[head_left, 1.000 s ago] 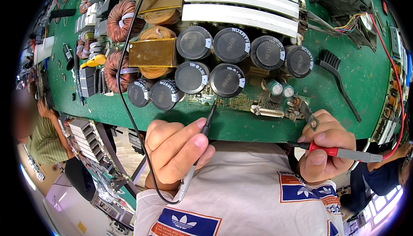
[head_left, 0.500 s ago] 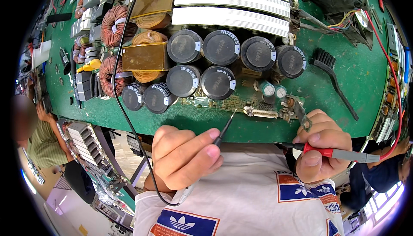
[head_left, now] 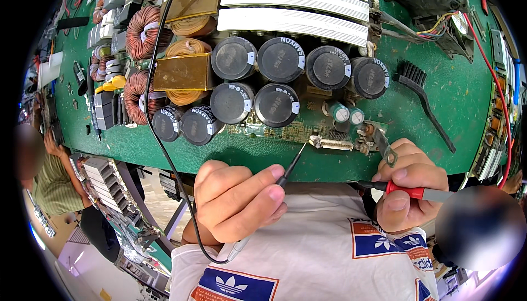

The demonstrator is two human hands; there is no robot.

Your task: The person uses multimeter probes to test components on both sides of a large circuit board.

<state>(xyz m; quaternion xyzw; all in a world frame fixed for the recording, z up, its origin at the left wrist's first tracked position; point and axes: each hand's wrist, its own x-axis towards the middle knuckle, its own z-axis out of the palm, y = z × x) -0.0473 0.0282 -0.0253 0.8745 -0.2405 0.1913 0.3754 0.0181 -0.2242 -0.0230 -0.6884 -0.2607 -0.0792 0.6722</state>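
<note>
Between thumb and fingers, my left hand (head_left: 236,199) pinches a black test probe (head_left: 292,168), its bare metal tip raised close to the front edge of a large circuit board (head_left: 269,131). Whether that tip touches the board I cannot tell. In my right hand (head_left: 414,188) lies a red and grey test probe (head_left: 409,191), pointing left, its dark end in front of my shirt. A white connector (head_left: 332,144) and a metal bracket (head_left: 382,143) sit on the board's edge near both hands. Behind them stand several black round capacitors (head_left: 276,106).
Silver heatsinks (head_left: 293,21), copper toroid coils (head_left: 144,33) and taped transformers (head_left: 183,72) fill the board. A black brush (head_left: 424,103) and a fan (head_left: 447,32) lie right on the green mat (head_left: 379,70). The black lead (head_left: 156,81) crosses the board's left part. Another person (head_left: 57,177) is at far left.
The black probe's tip has shifted slightly right and down, nearer the white connector. My right hand is almost unmoved. A blurred round patch now covers the lower right, hiding the red probe's rear end.
</note>
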